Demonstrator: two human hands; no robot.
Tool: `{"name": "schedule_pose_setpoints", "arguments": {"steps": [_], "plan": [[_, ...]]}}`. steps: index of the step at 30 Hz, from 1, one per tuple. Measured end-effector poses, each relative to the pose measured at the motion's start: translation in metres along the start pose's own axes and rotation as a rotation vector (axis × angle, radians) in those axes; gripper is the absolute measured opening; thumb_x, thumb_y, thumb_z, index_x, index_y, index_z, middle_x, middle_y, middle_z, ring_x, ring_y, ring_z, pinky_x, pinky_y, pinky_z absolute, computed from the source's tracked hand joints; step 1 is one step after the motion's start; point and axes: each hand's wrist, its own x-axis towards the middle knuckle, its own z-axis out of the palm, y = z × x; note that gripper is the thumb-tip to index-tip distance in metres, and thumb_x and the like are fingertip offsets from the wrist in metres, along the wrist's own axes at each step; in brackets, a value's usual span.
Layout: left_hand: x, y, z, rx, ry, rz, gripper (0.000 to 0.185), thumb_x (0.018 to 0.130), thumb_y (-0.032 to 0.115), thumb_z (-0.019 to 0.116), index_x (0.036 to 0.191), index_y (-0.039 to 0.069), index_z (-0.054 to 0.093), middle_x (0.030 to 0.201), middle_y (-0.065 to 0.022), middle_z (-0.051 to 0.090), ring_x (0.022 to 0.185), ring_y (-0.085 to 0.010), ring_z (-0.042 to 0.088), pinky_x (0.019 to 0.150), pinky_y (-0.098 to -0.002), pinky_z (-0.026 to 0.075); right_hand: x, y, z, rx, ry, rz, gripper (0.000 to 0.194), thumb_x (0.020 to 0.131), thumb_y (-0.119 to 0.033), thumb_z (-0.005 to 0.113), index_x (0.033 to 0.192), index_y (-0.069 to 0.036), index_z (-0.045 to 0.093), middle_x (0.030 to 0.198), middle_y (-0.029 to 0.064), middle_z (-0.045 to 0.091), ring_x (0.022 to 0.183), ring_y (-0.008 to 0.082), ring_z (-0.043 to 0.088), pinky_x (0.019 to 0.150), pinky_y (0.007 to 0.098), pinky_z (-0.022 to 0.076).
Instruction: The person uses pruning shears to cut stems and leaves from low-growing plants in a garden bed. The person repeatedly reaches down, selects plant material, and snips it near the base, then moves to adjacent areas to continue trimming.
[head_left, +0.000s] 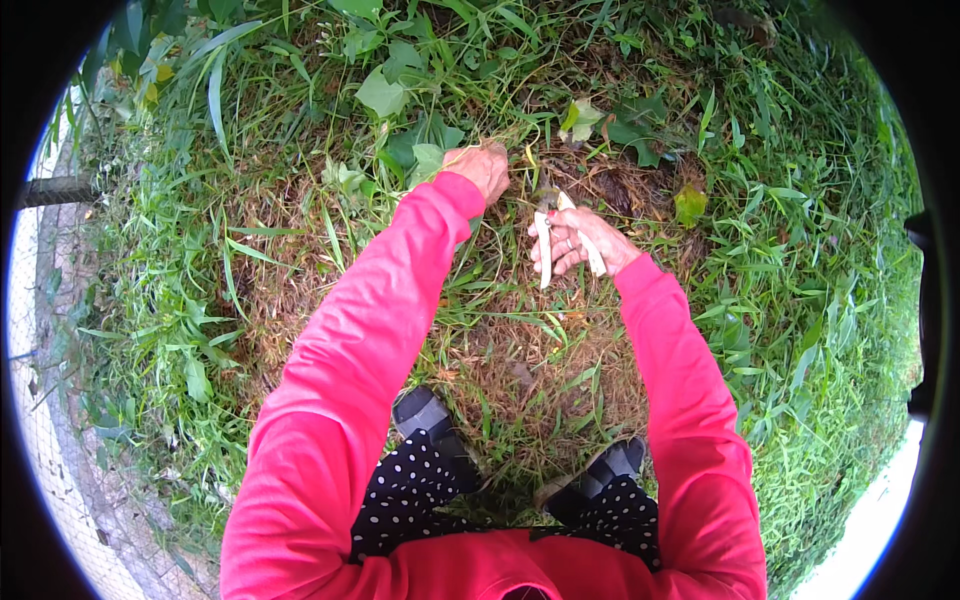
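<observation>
My right hand (592, 234) is wrapped around a pair of pruning shears with white handles (545, 251). The handles are spread apart, and the blades point away from me into the weeds, partly lost against the stems. To the left and slightly farther out, my left hand (481, 171) is closed around thin plant stems (501, 139); its fingertips are turned from view. Broad green leaves (427, 159) lie right beside that hand. A yellowish leafy piece (579, 120) sits just beyond the shears.
Dry brown cut grass (517, 360) covers the ground between my shod feet (421, 411). Tall green grass (795, 315) grows along the right. Wire mesh (45, 450) and a paved strip (90, 480) run down the left edge, near a dark bar (60, 192).
</observation>
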Motion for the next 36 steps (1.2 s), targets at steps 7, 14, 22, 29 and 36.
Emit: {"name": "schedule_pose_setpoints", "arguments": {"steps": [7,14,22,29,36], "plan": [[-0.002,-0.002,0.008,-0.010,-0.057,-0.061,0.012,0.074,0.015,0.047,0.072,0.004,0.050,0.056,-0.0110,0.056,0.054,-0.0255,0.058,0.046,-0.0368,0.043,0.044,-0.023,-0.003,-0.057,0.108,0.004,0.039,0.085,-0.033,0.047,0.099,0.003,0.051,0.079,0.0139,0.062,0.066,0.0202,0.064,0.045,0.0181,0.0467],[-0.008,-0.023,-0.010,-0.224,-0.231,-0.258,0.027,0.073,0.020,0.048,0.093,0.001,0.052,0.067,-0.0187,0.056,0.064,-0.0297,0.057,0.057,-0.0407,0.044,0.019,0.007,0.009,-0.023,0.198,-0.107,0.026,0.083,-0.026,0.051,0.080,0.000,0.052,0.062,0.0063,0.056,0.048,0.0129,0.053,0.043,0.0242,0.0463],[-0.004,-0.060,-0.028,-0.837,-0.140,-0.365,0.030,0.077,0.029,0.055,0.077,-0.001,0.058,0.058,-0.0017,0.041,0.056,-0.0104,0.036,0.053,-0.0279,0.033,-0.010,0.004,0.005,0.037,-0.193,-0.014,0.041,0.087,-0.036,0.040,0.103,0.000,0.049,0.087,0.0150,0.062,0.076,0.0215,0.063,0.052,0.0229,0.0485],[-0.008,-0.047,-0.041,-0.821,-0.078,-0.343,0.033,0.075,0.029,0.057,0.064,-0.002,0.049,0.054,-0.0033,0.035,0.053,-0.0127,0.034,0.050,-0.0315,0.030,0.050,-0.038,0.022,0.024,-0.081,-0.068,0.046,0.084,-0.041,0.045,0.103,0.001,0.050,0.087,0.0155,0.063,0.075,0.0216,0.064,0.053,0.0219,0.0480],[-0.018,-0.056,-0.042,-0.917,-0.073,-0.439,0.031,0.074,0.024,0.059,0.059,0.002,0.044,0.054,-0.0003,0.034,0.054,-0.0093,0.031,0.048,-0.0296,0.029,0.074,-0.022,0.038,0.153,0.119,-0.215,0.035,0.085,-0.035,0.046,0.082,-0.001,0.053,0.065,0.0092,0.058,0.053,0.0180,0.058,0.045,0.0229,0.0454]]}}
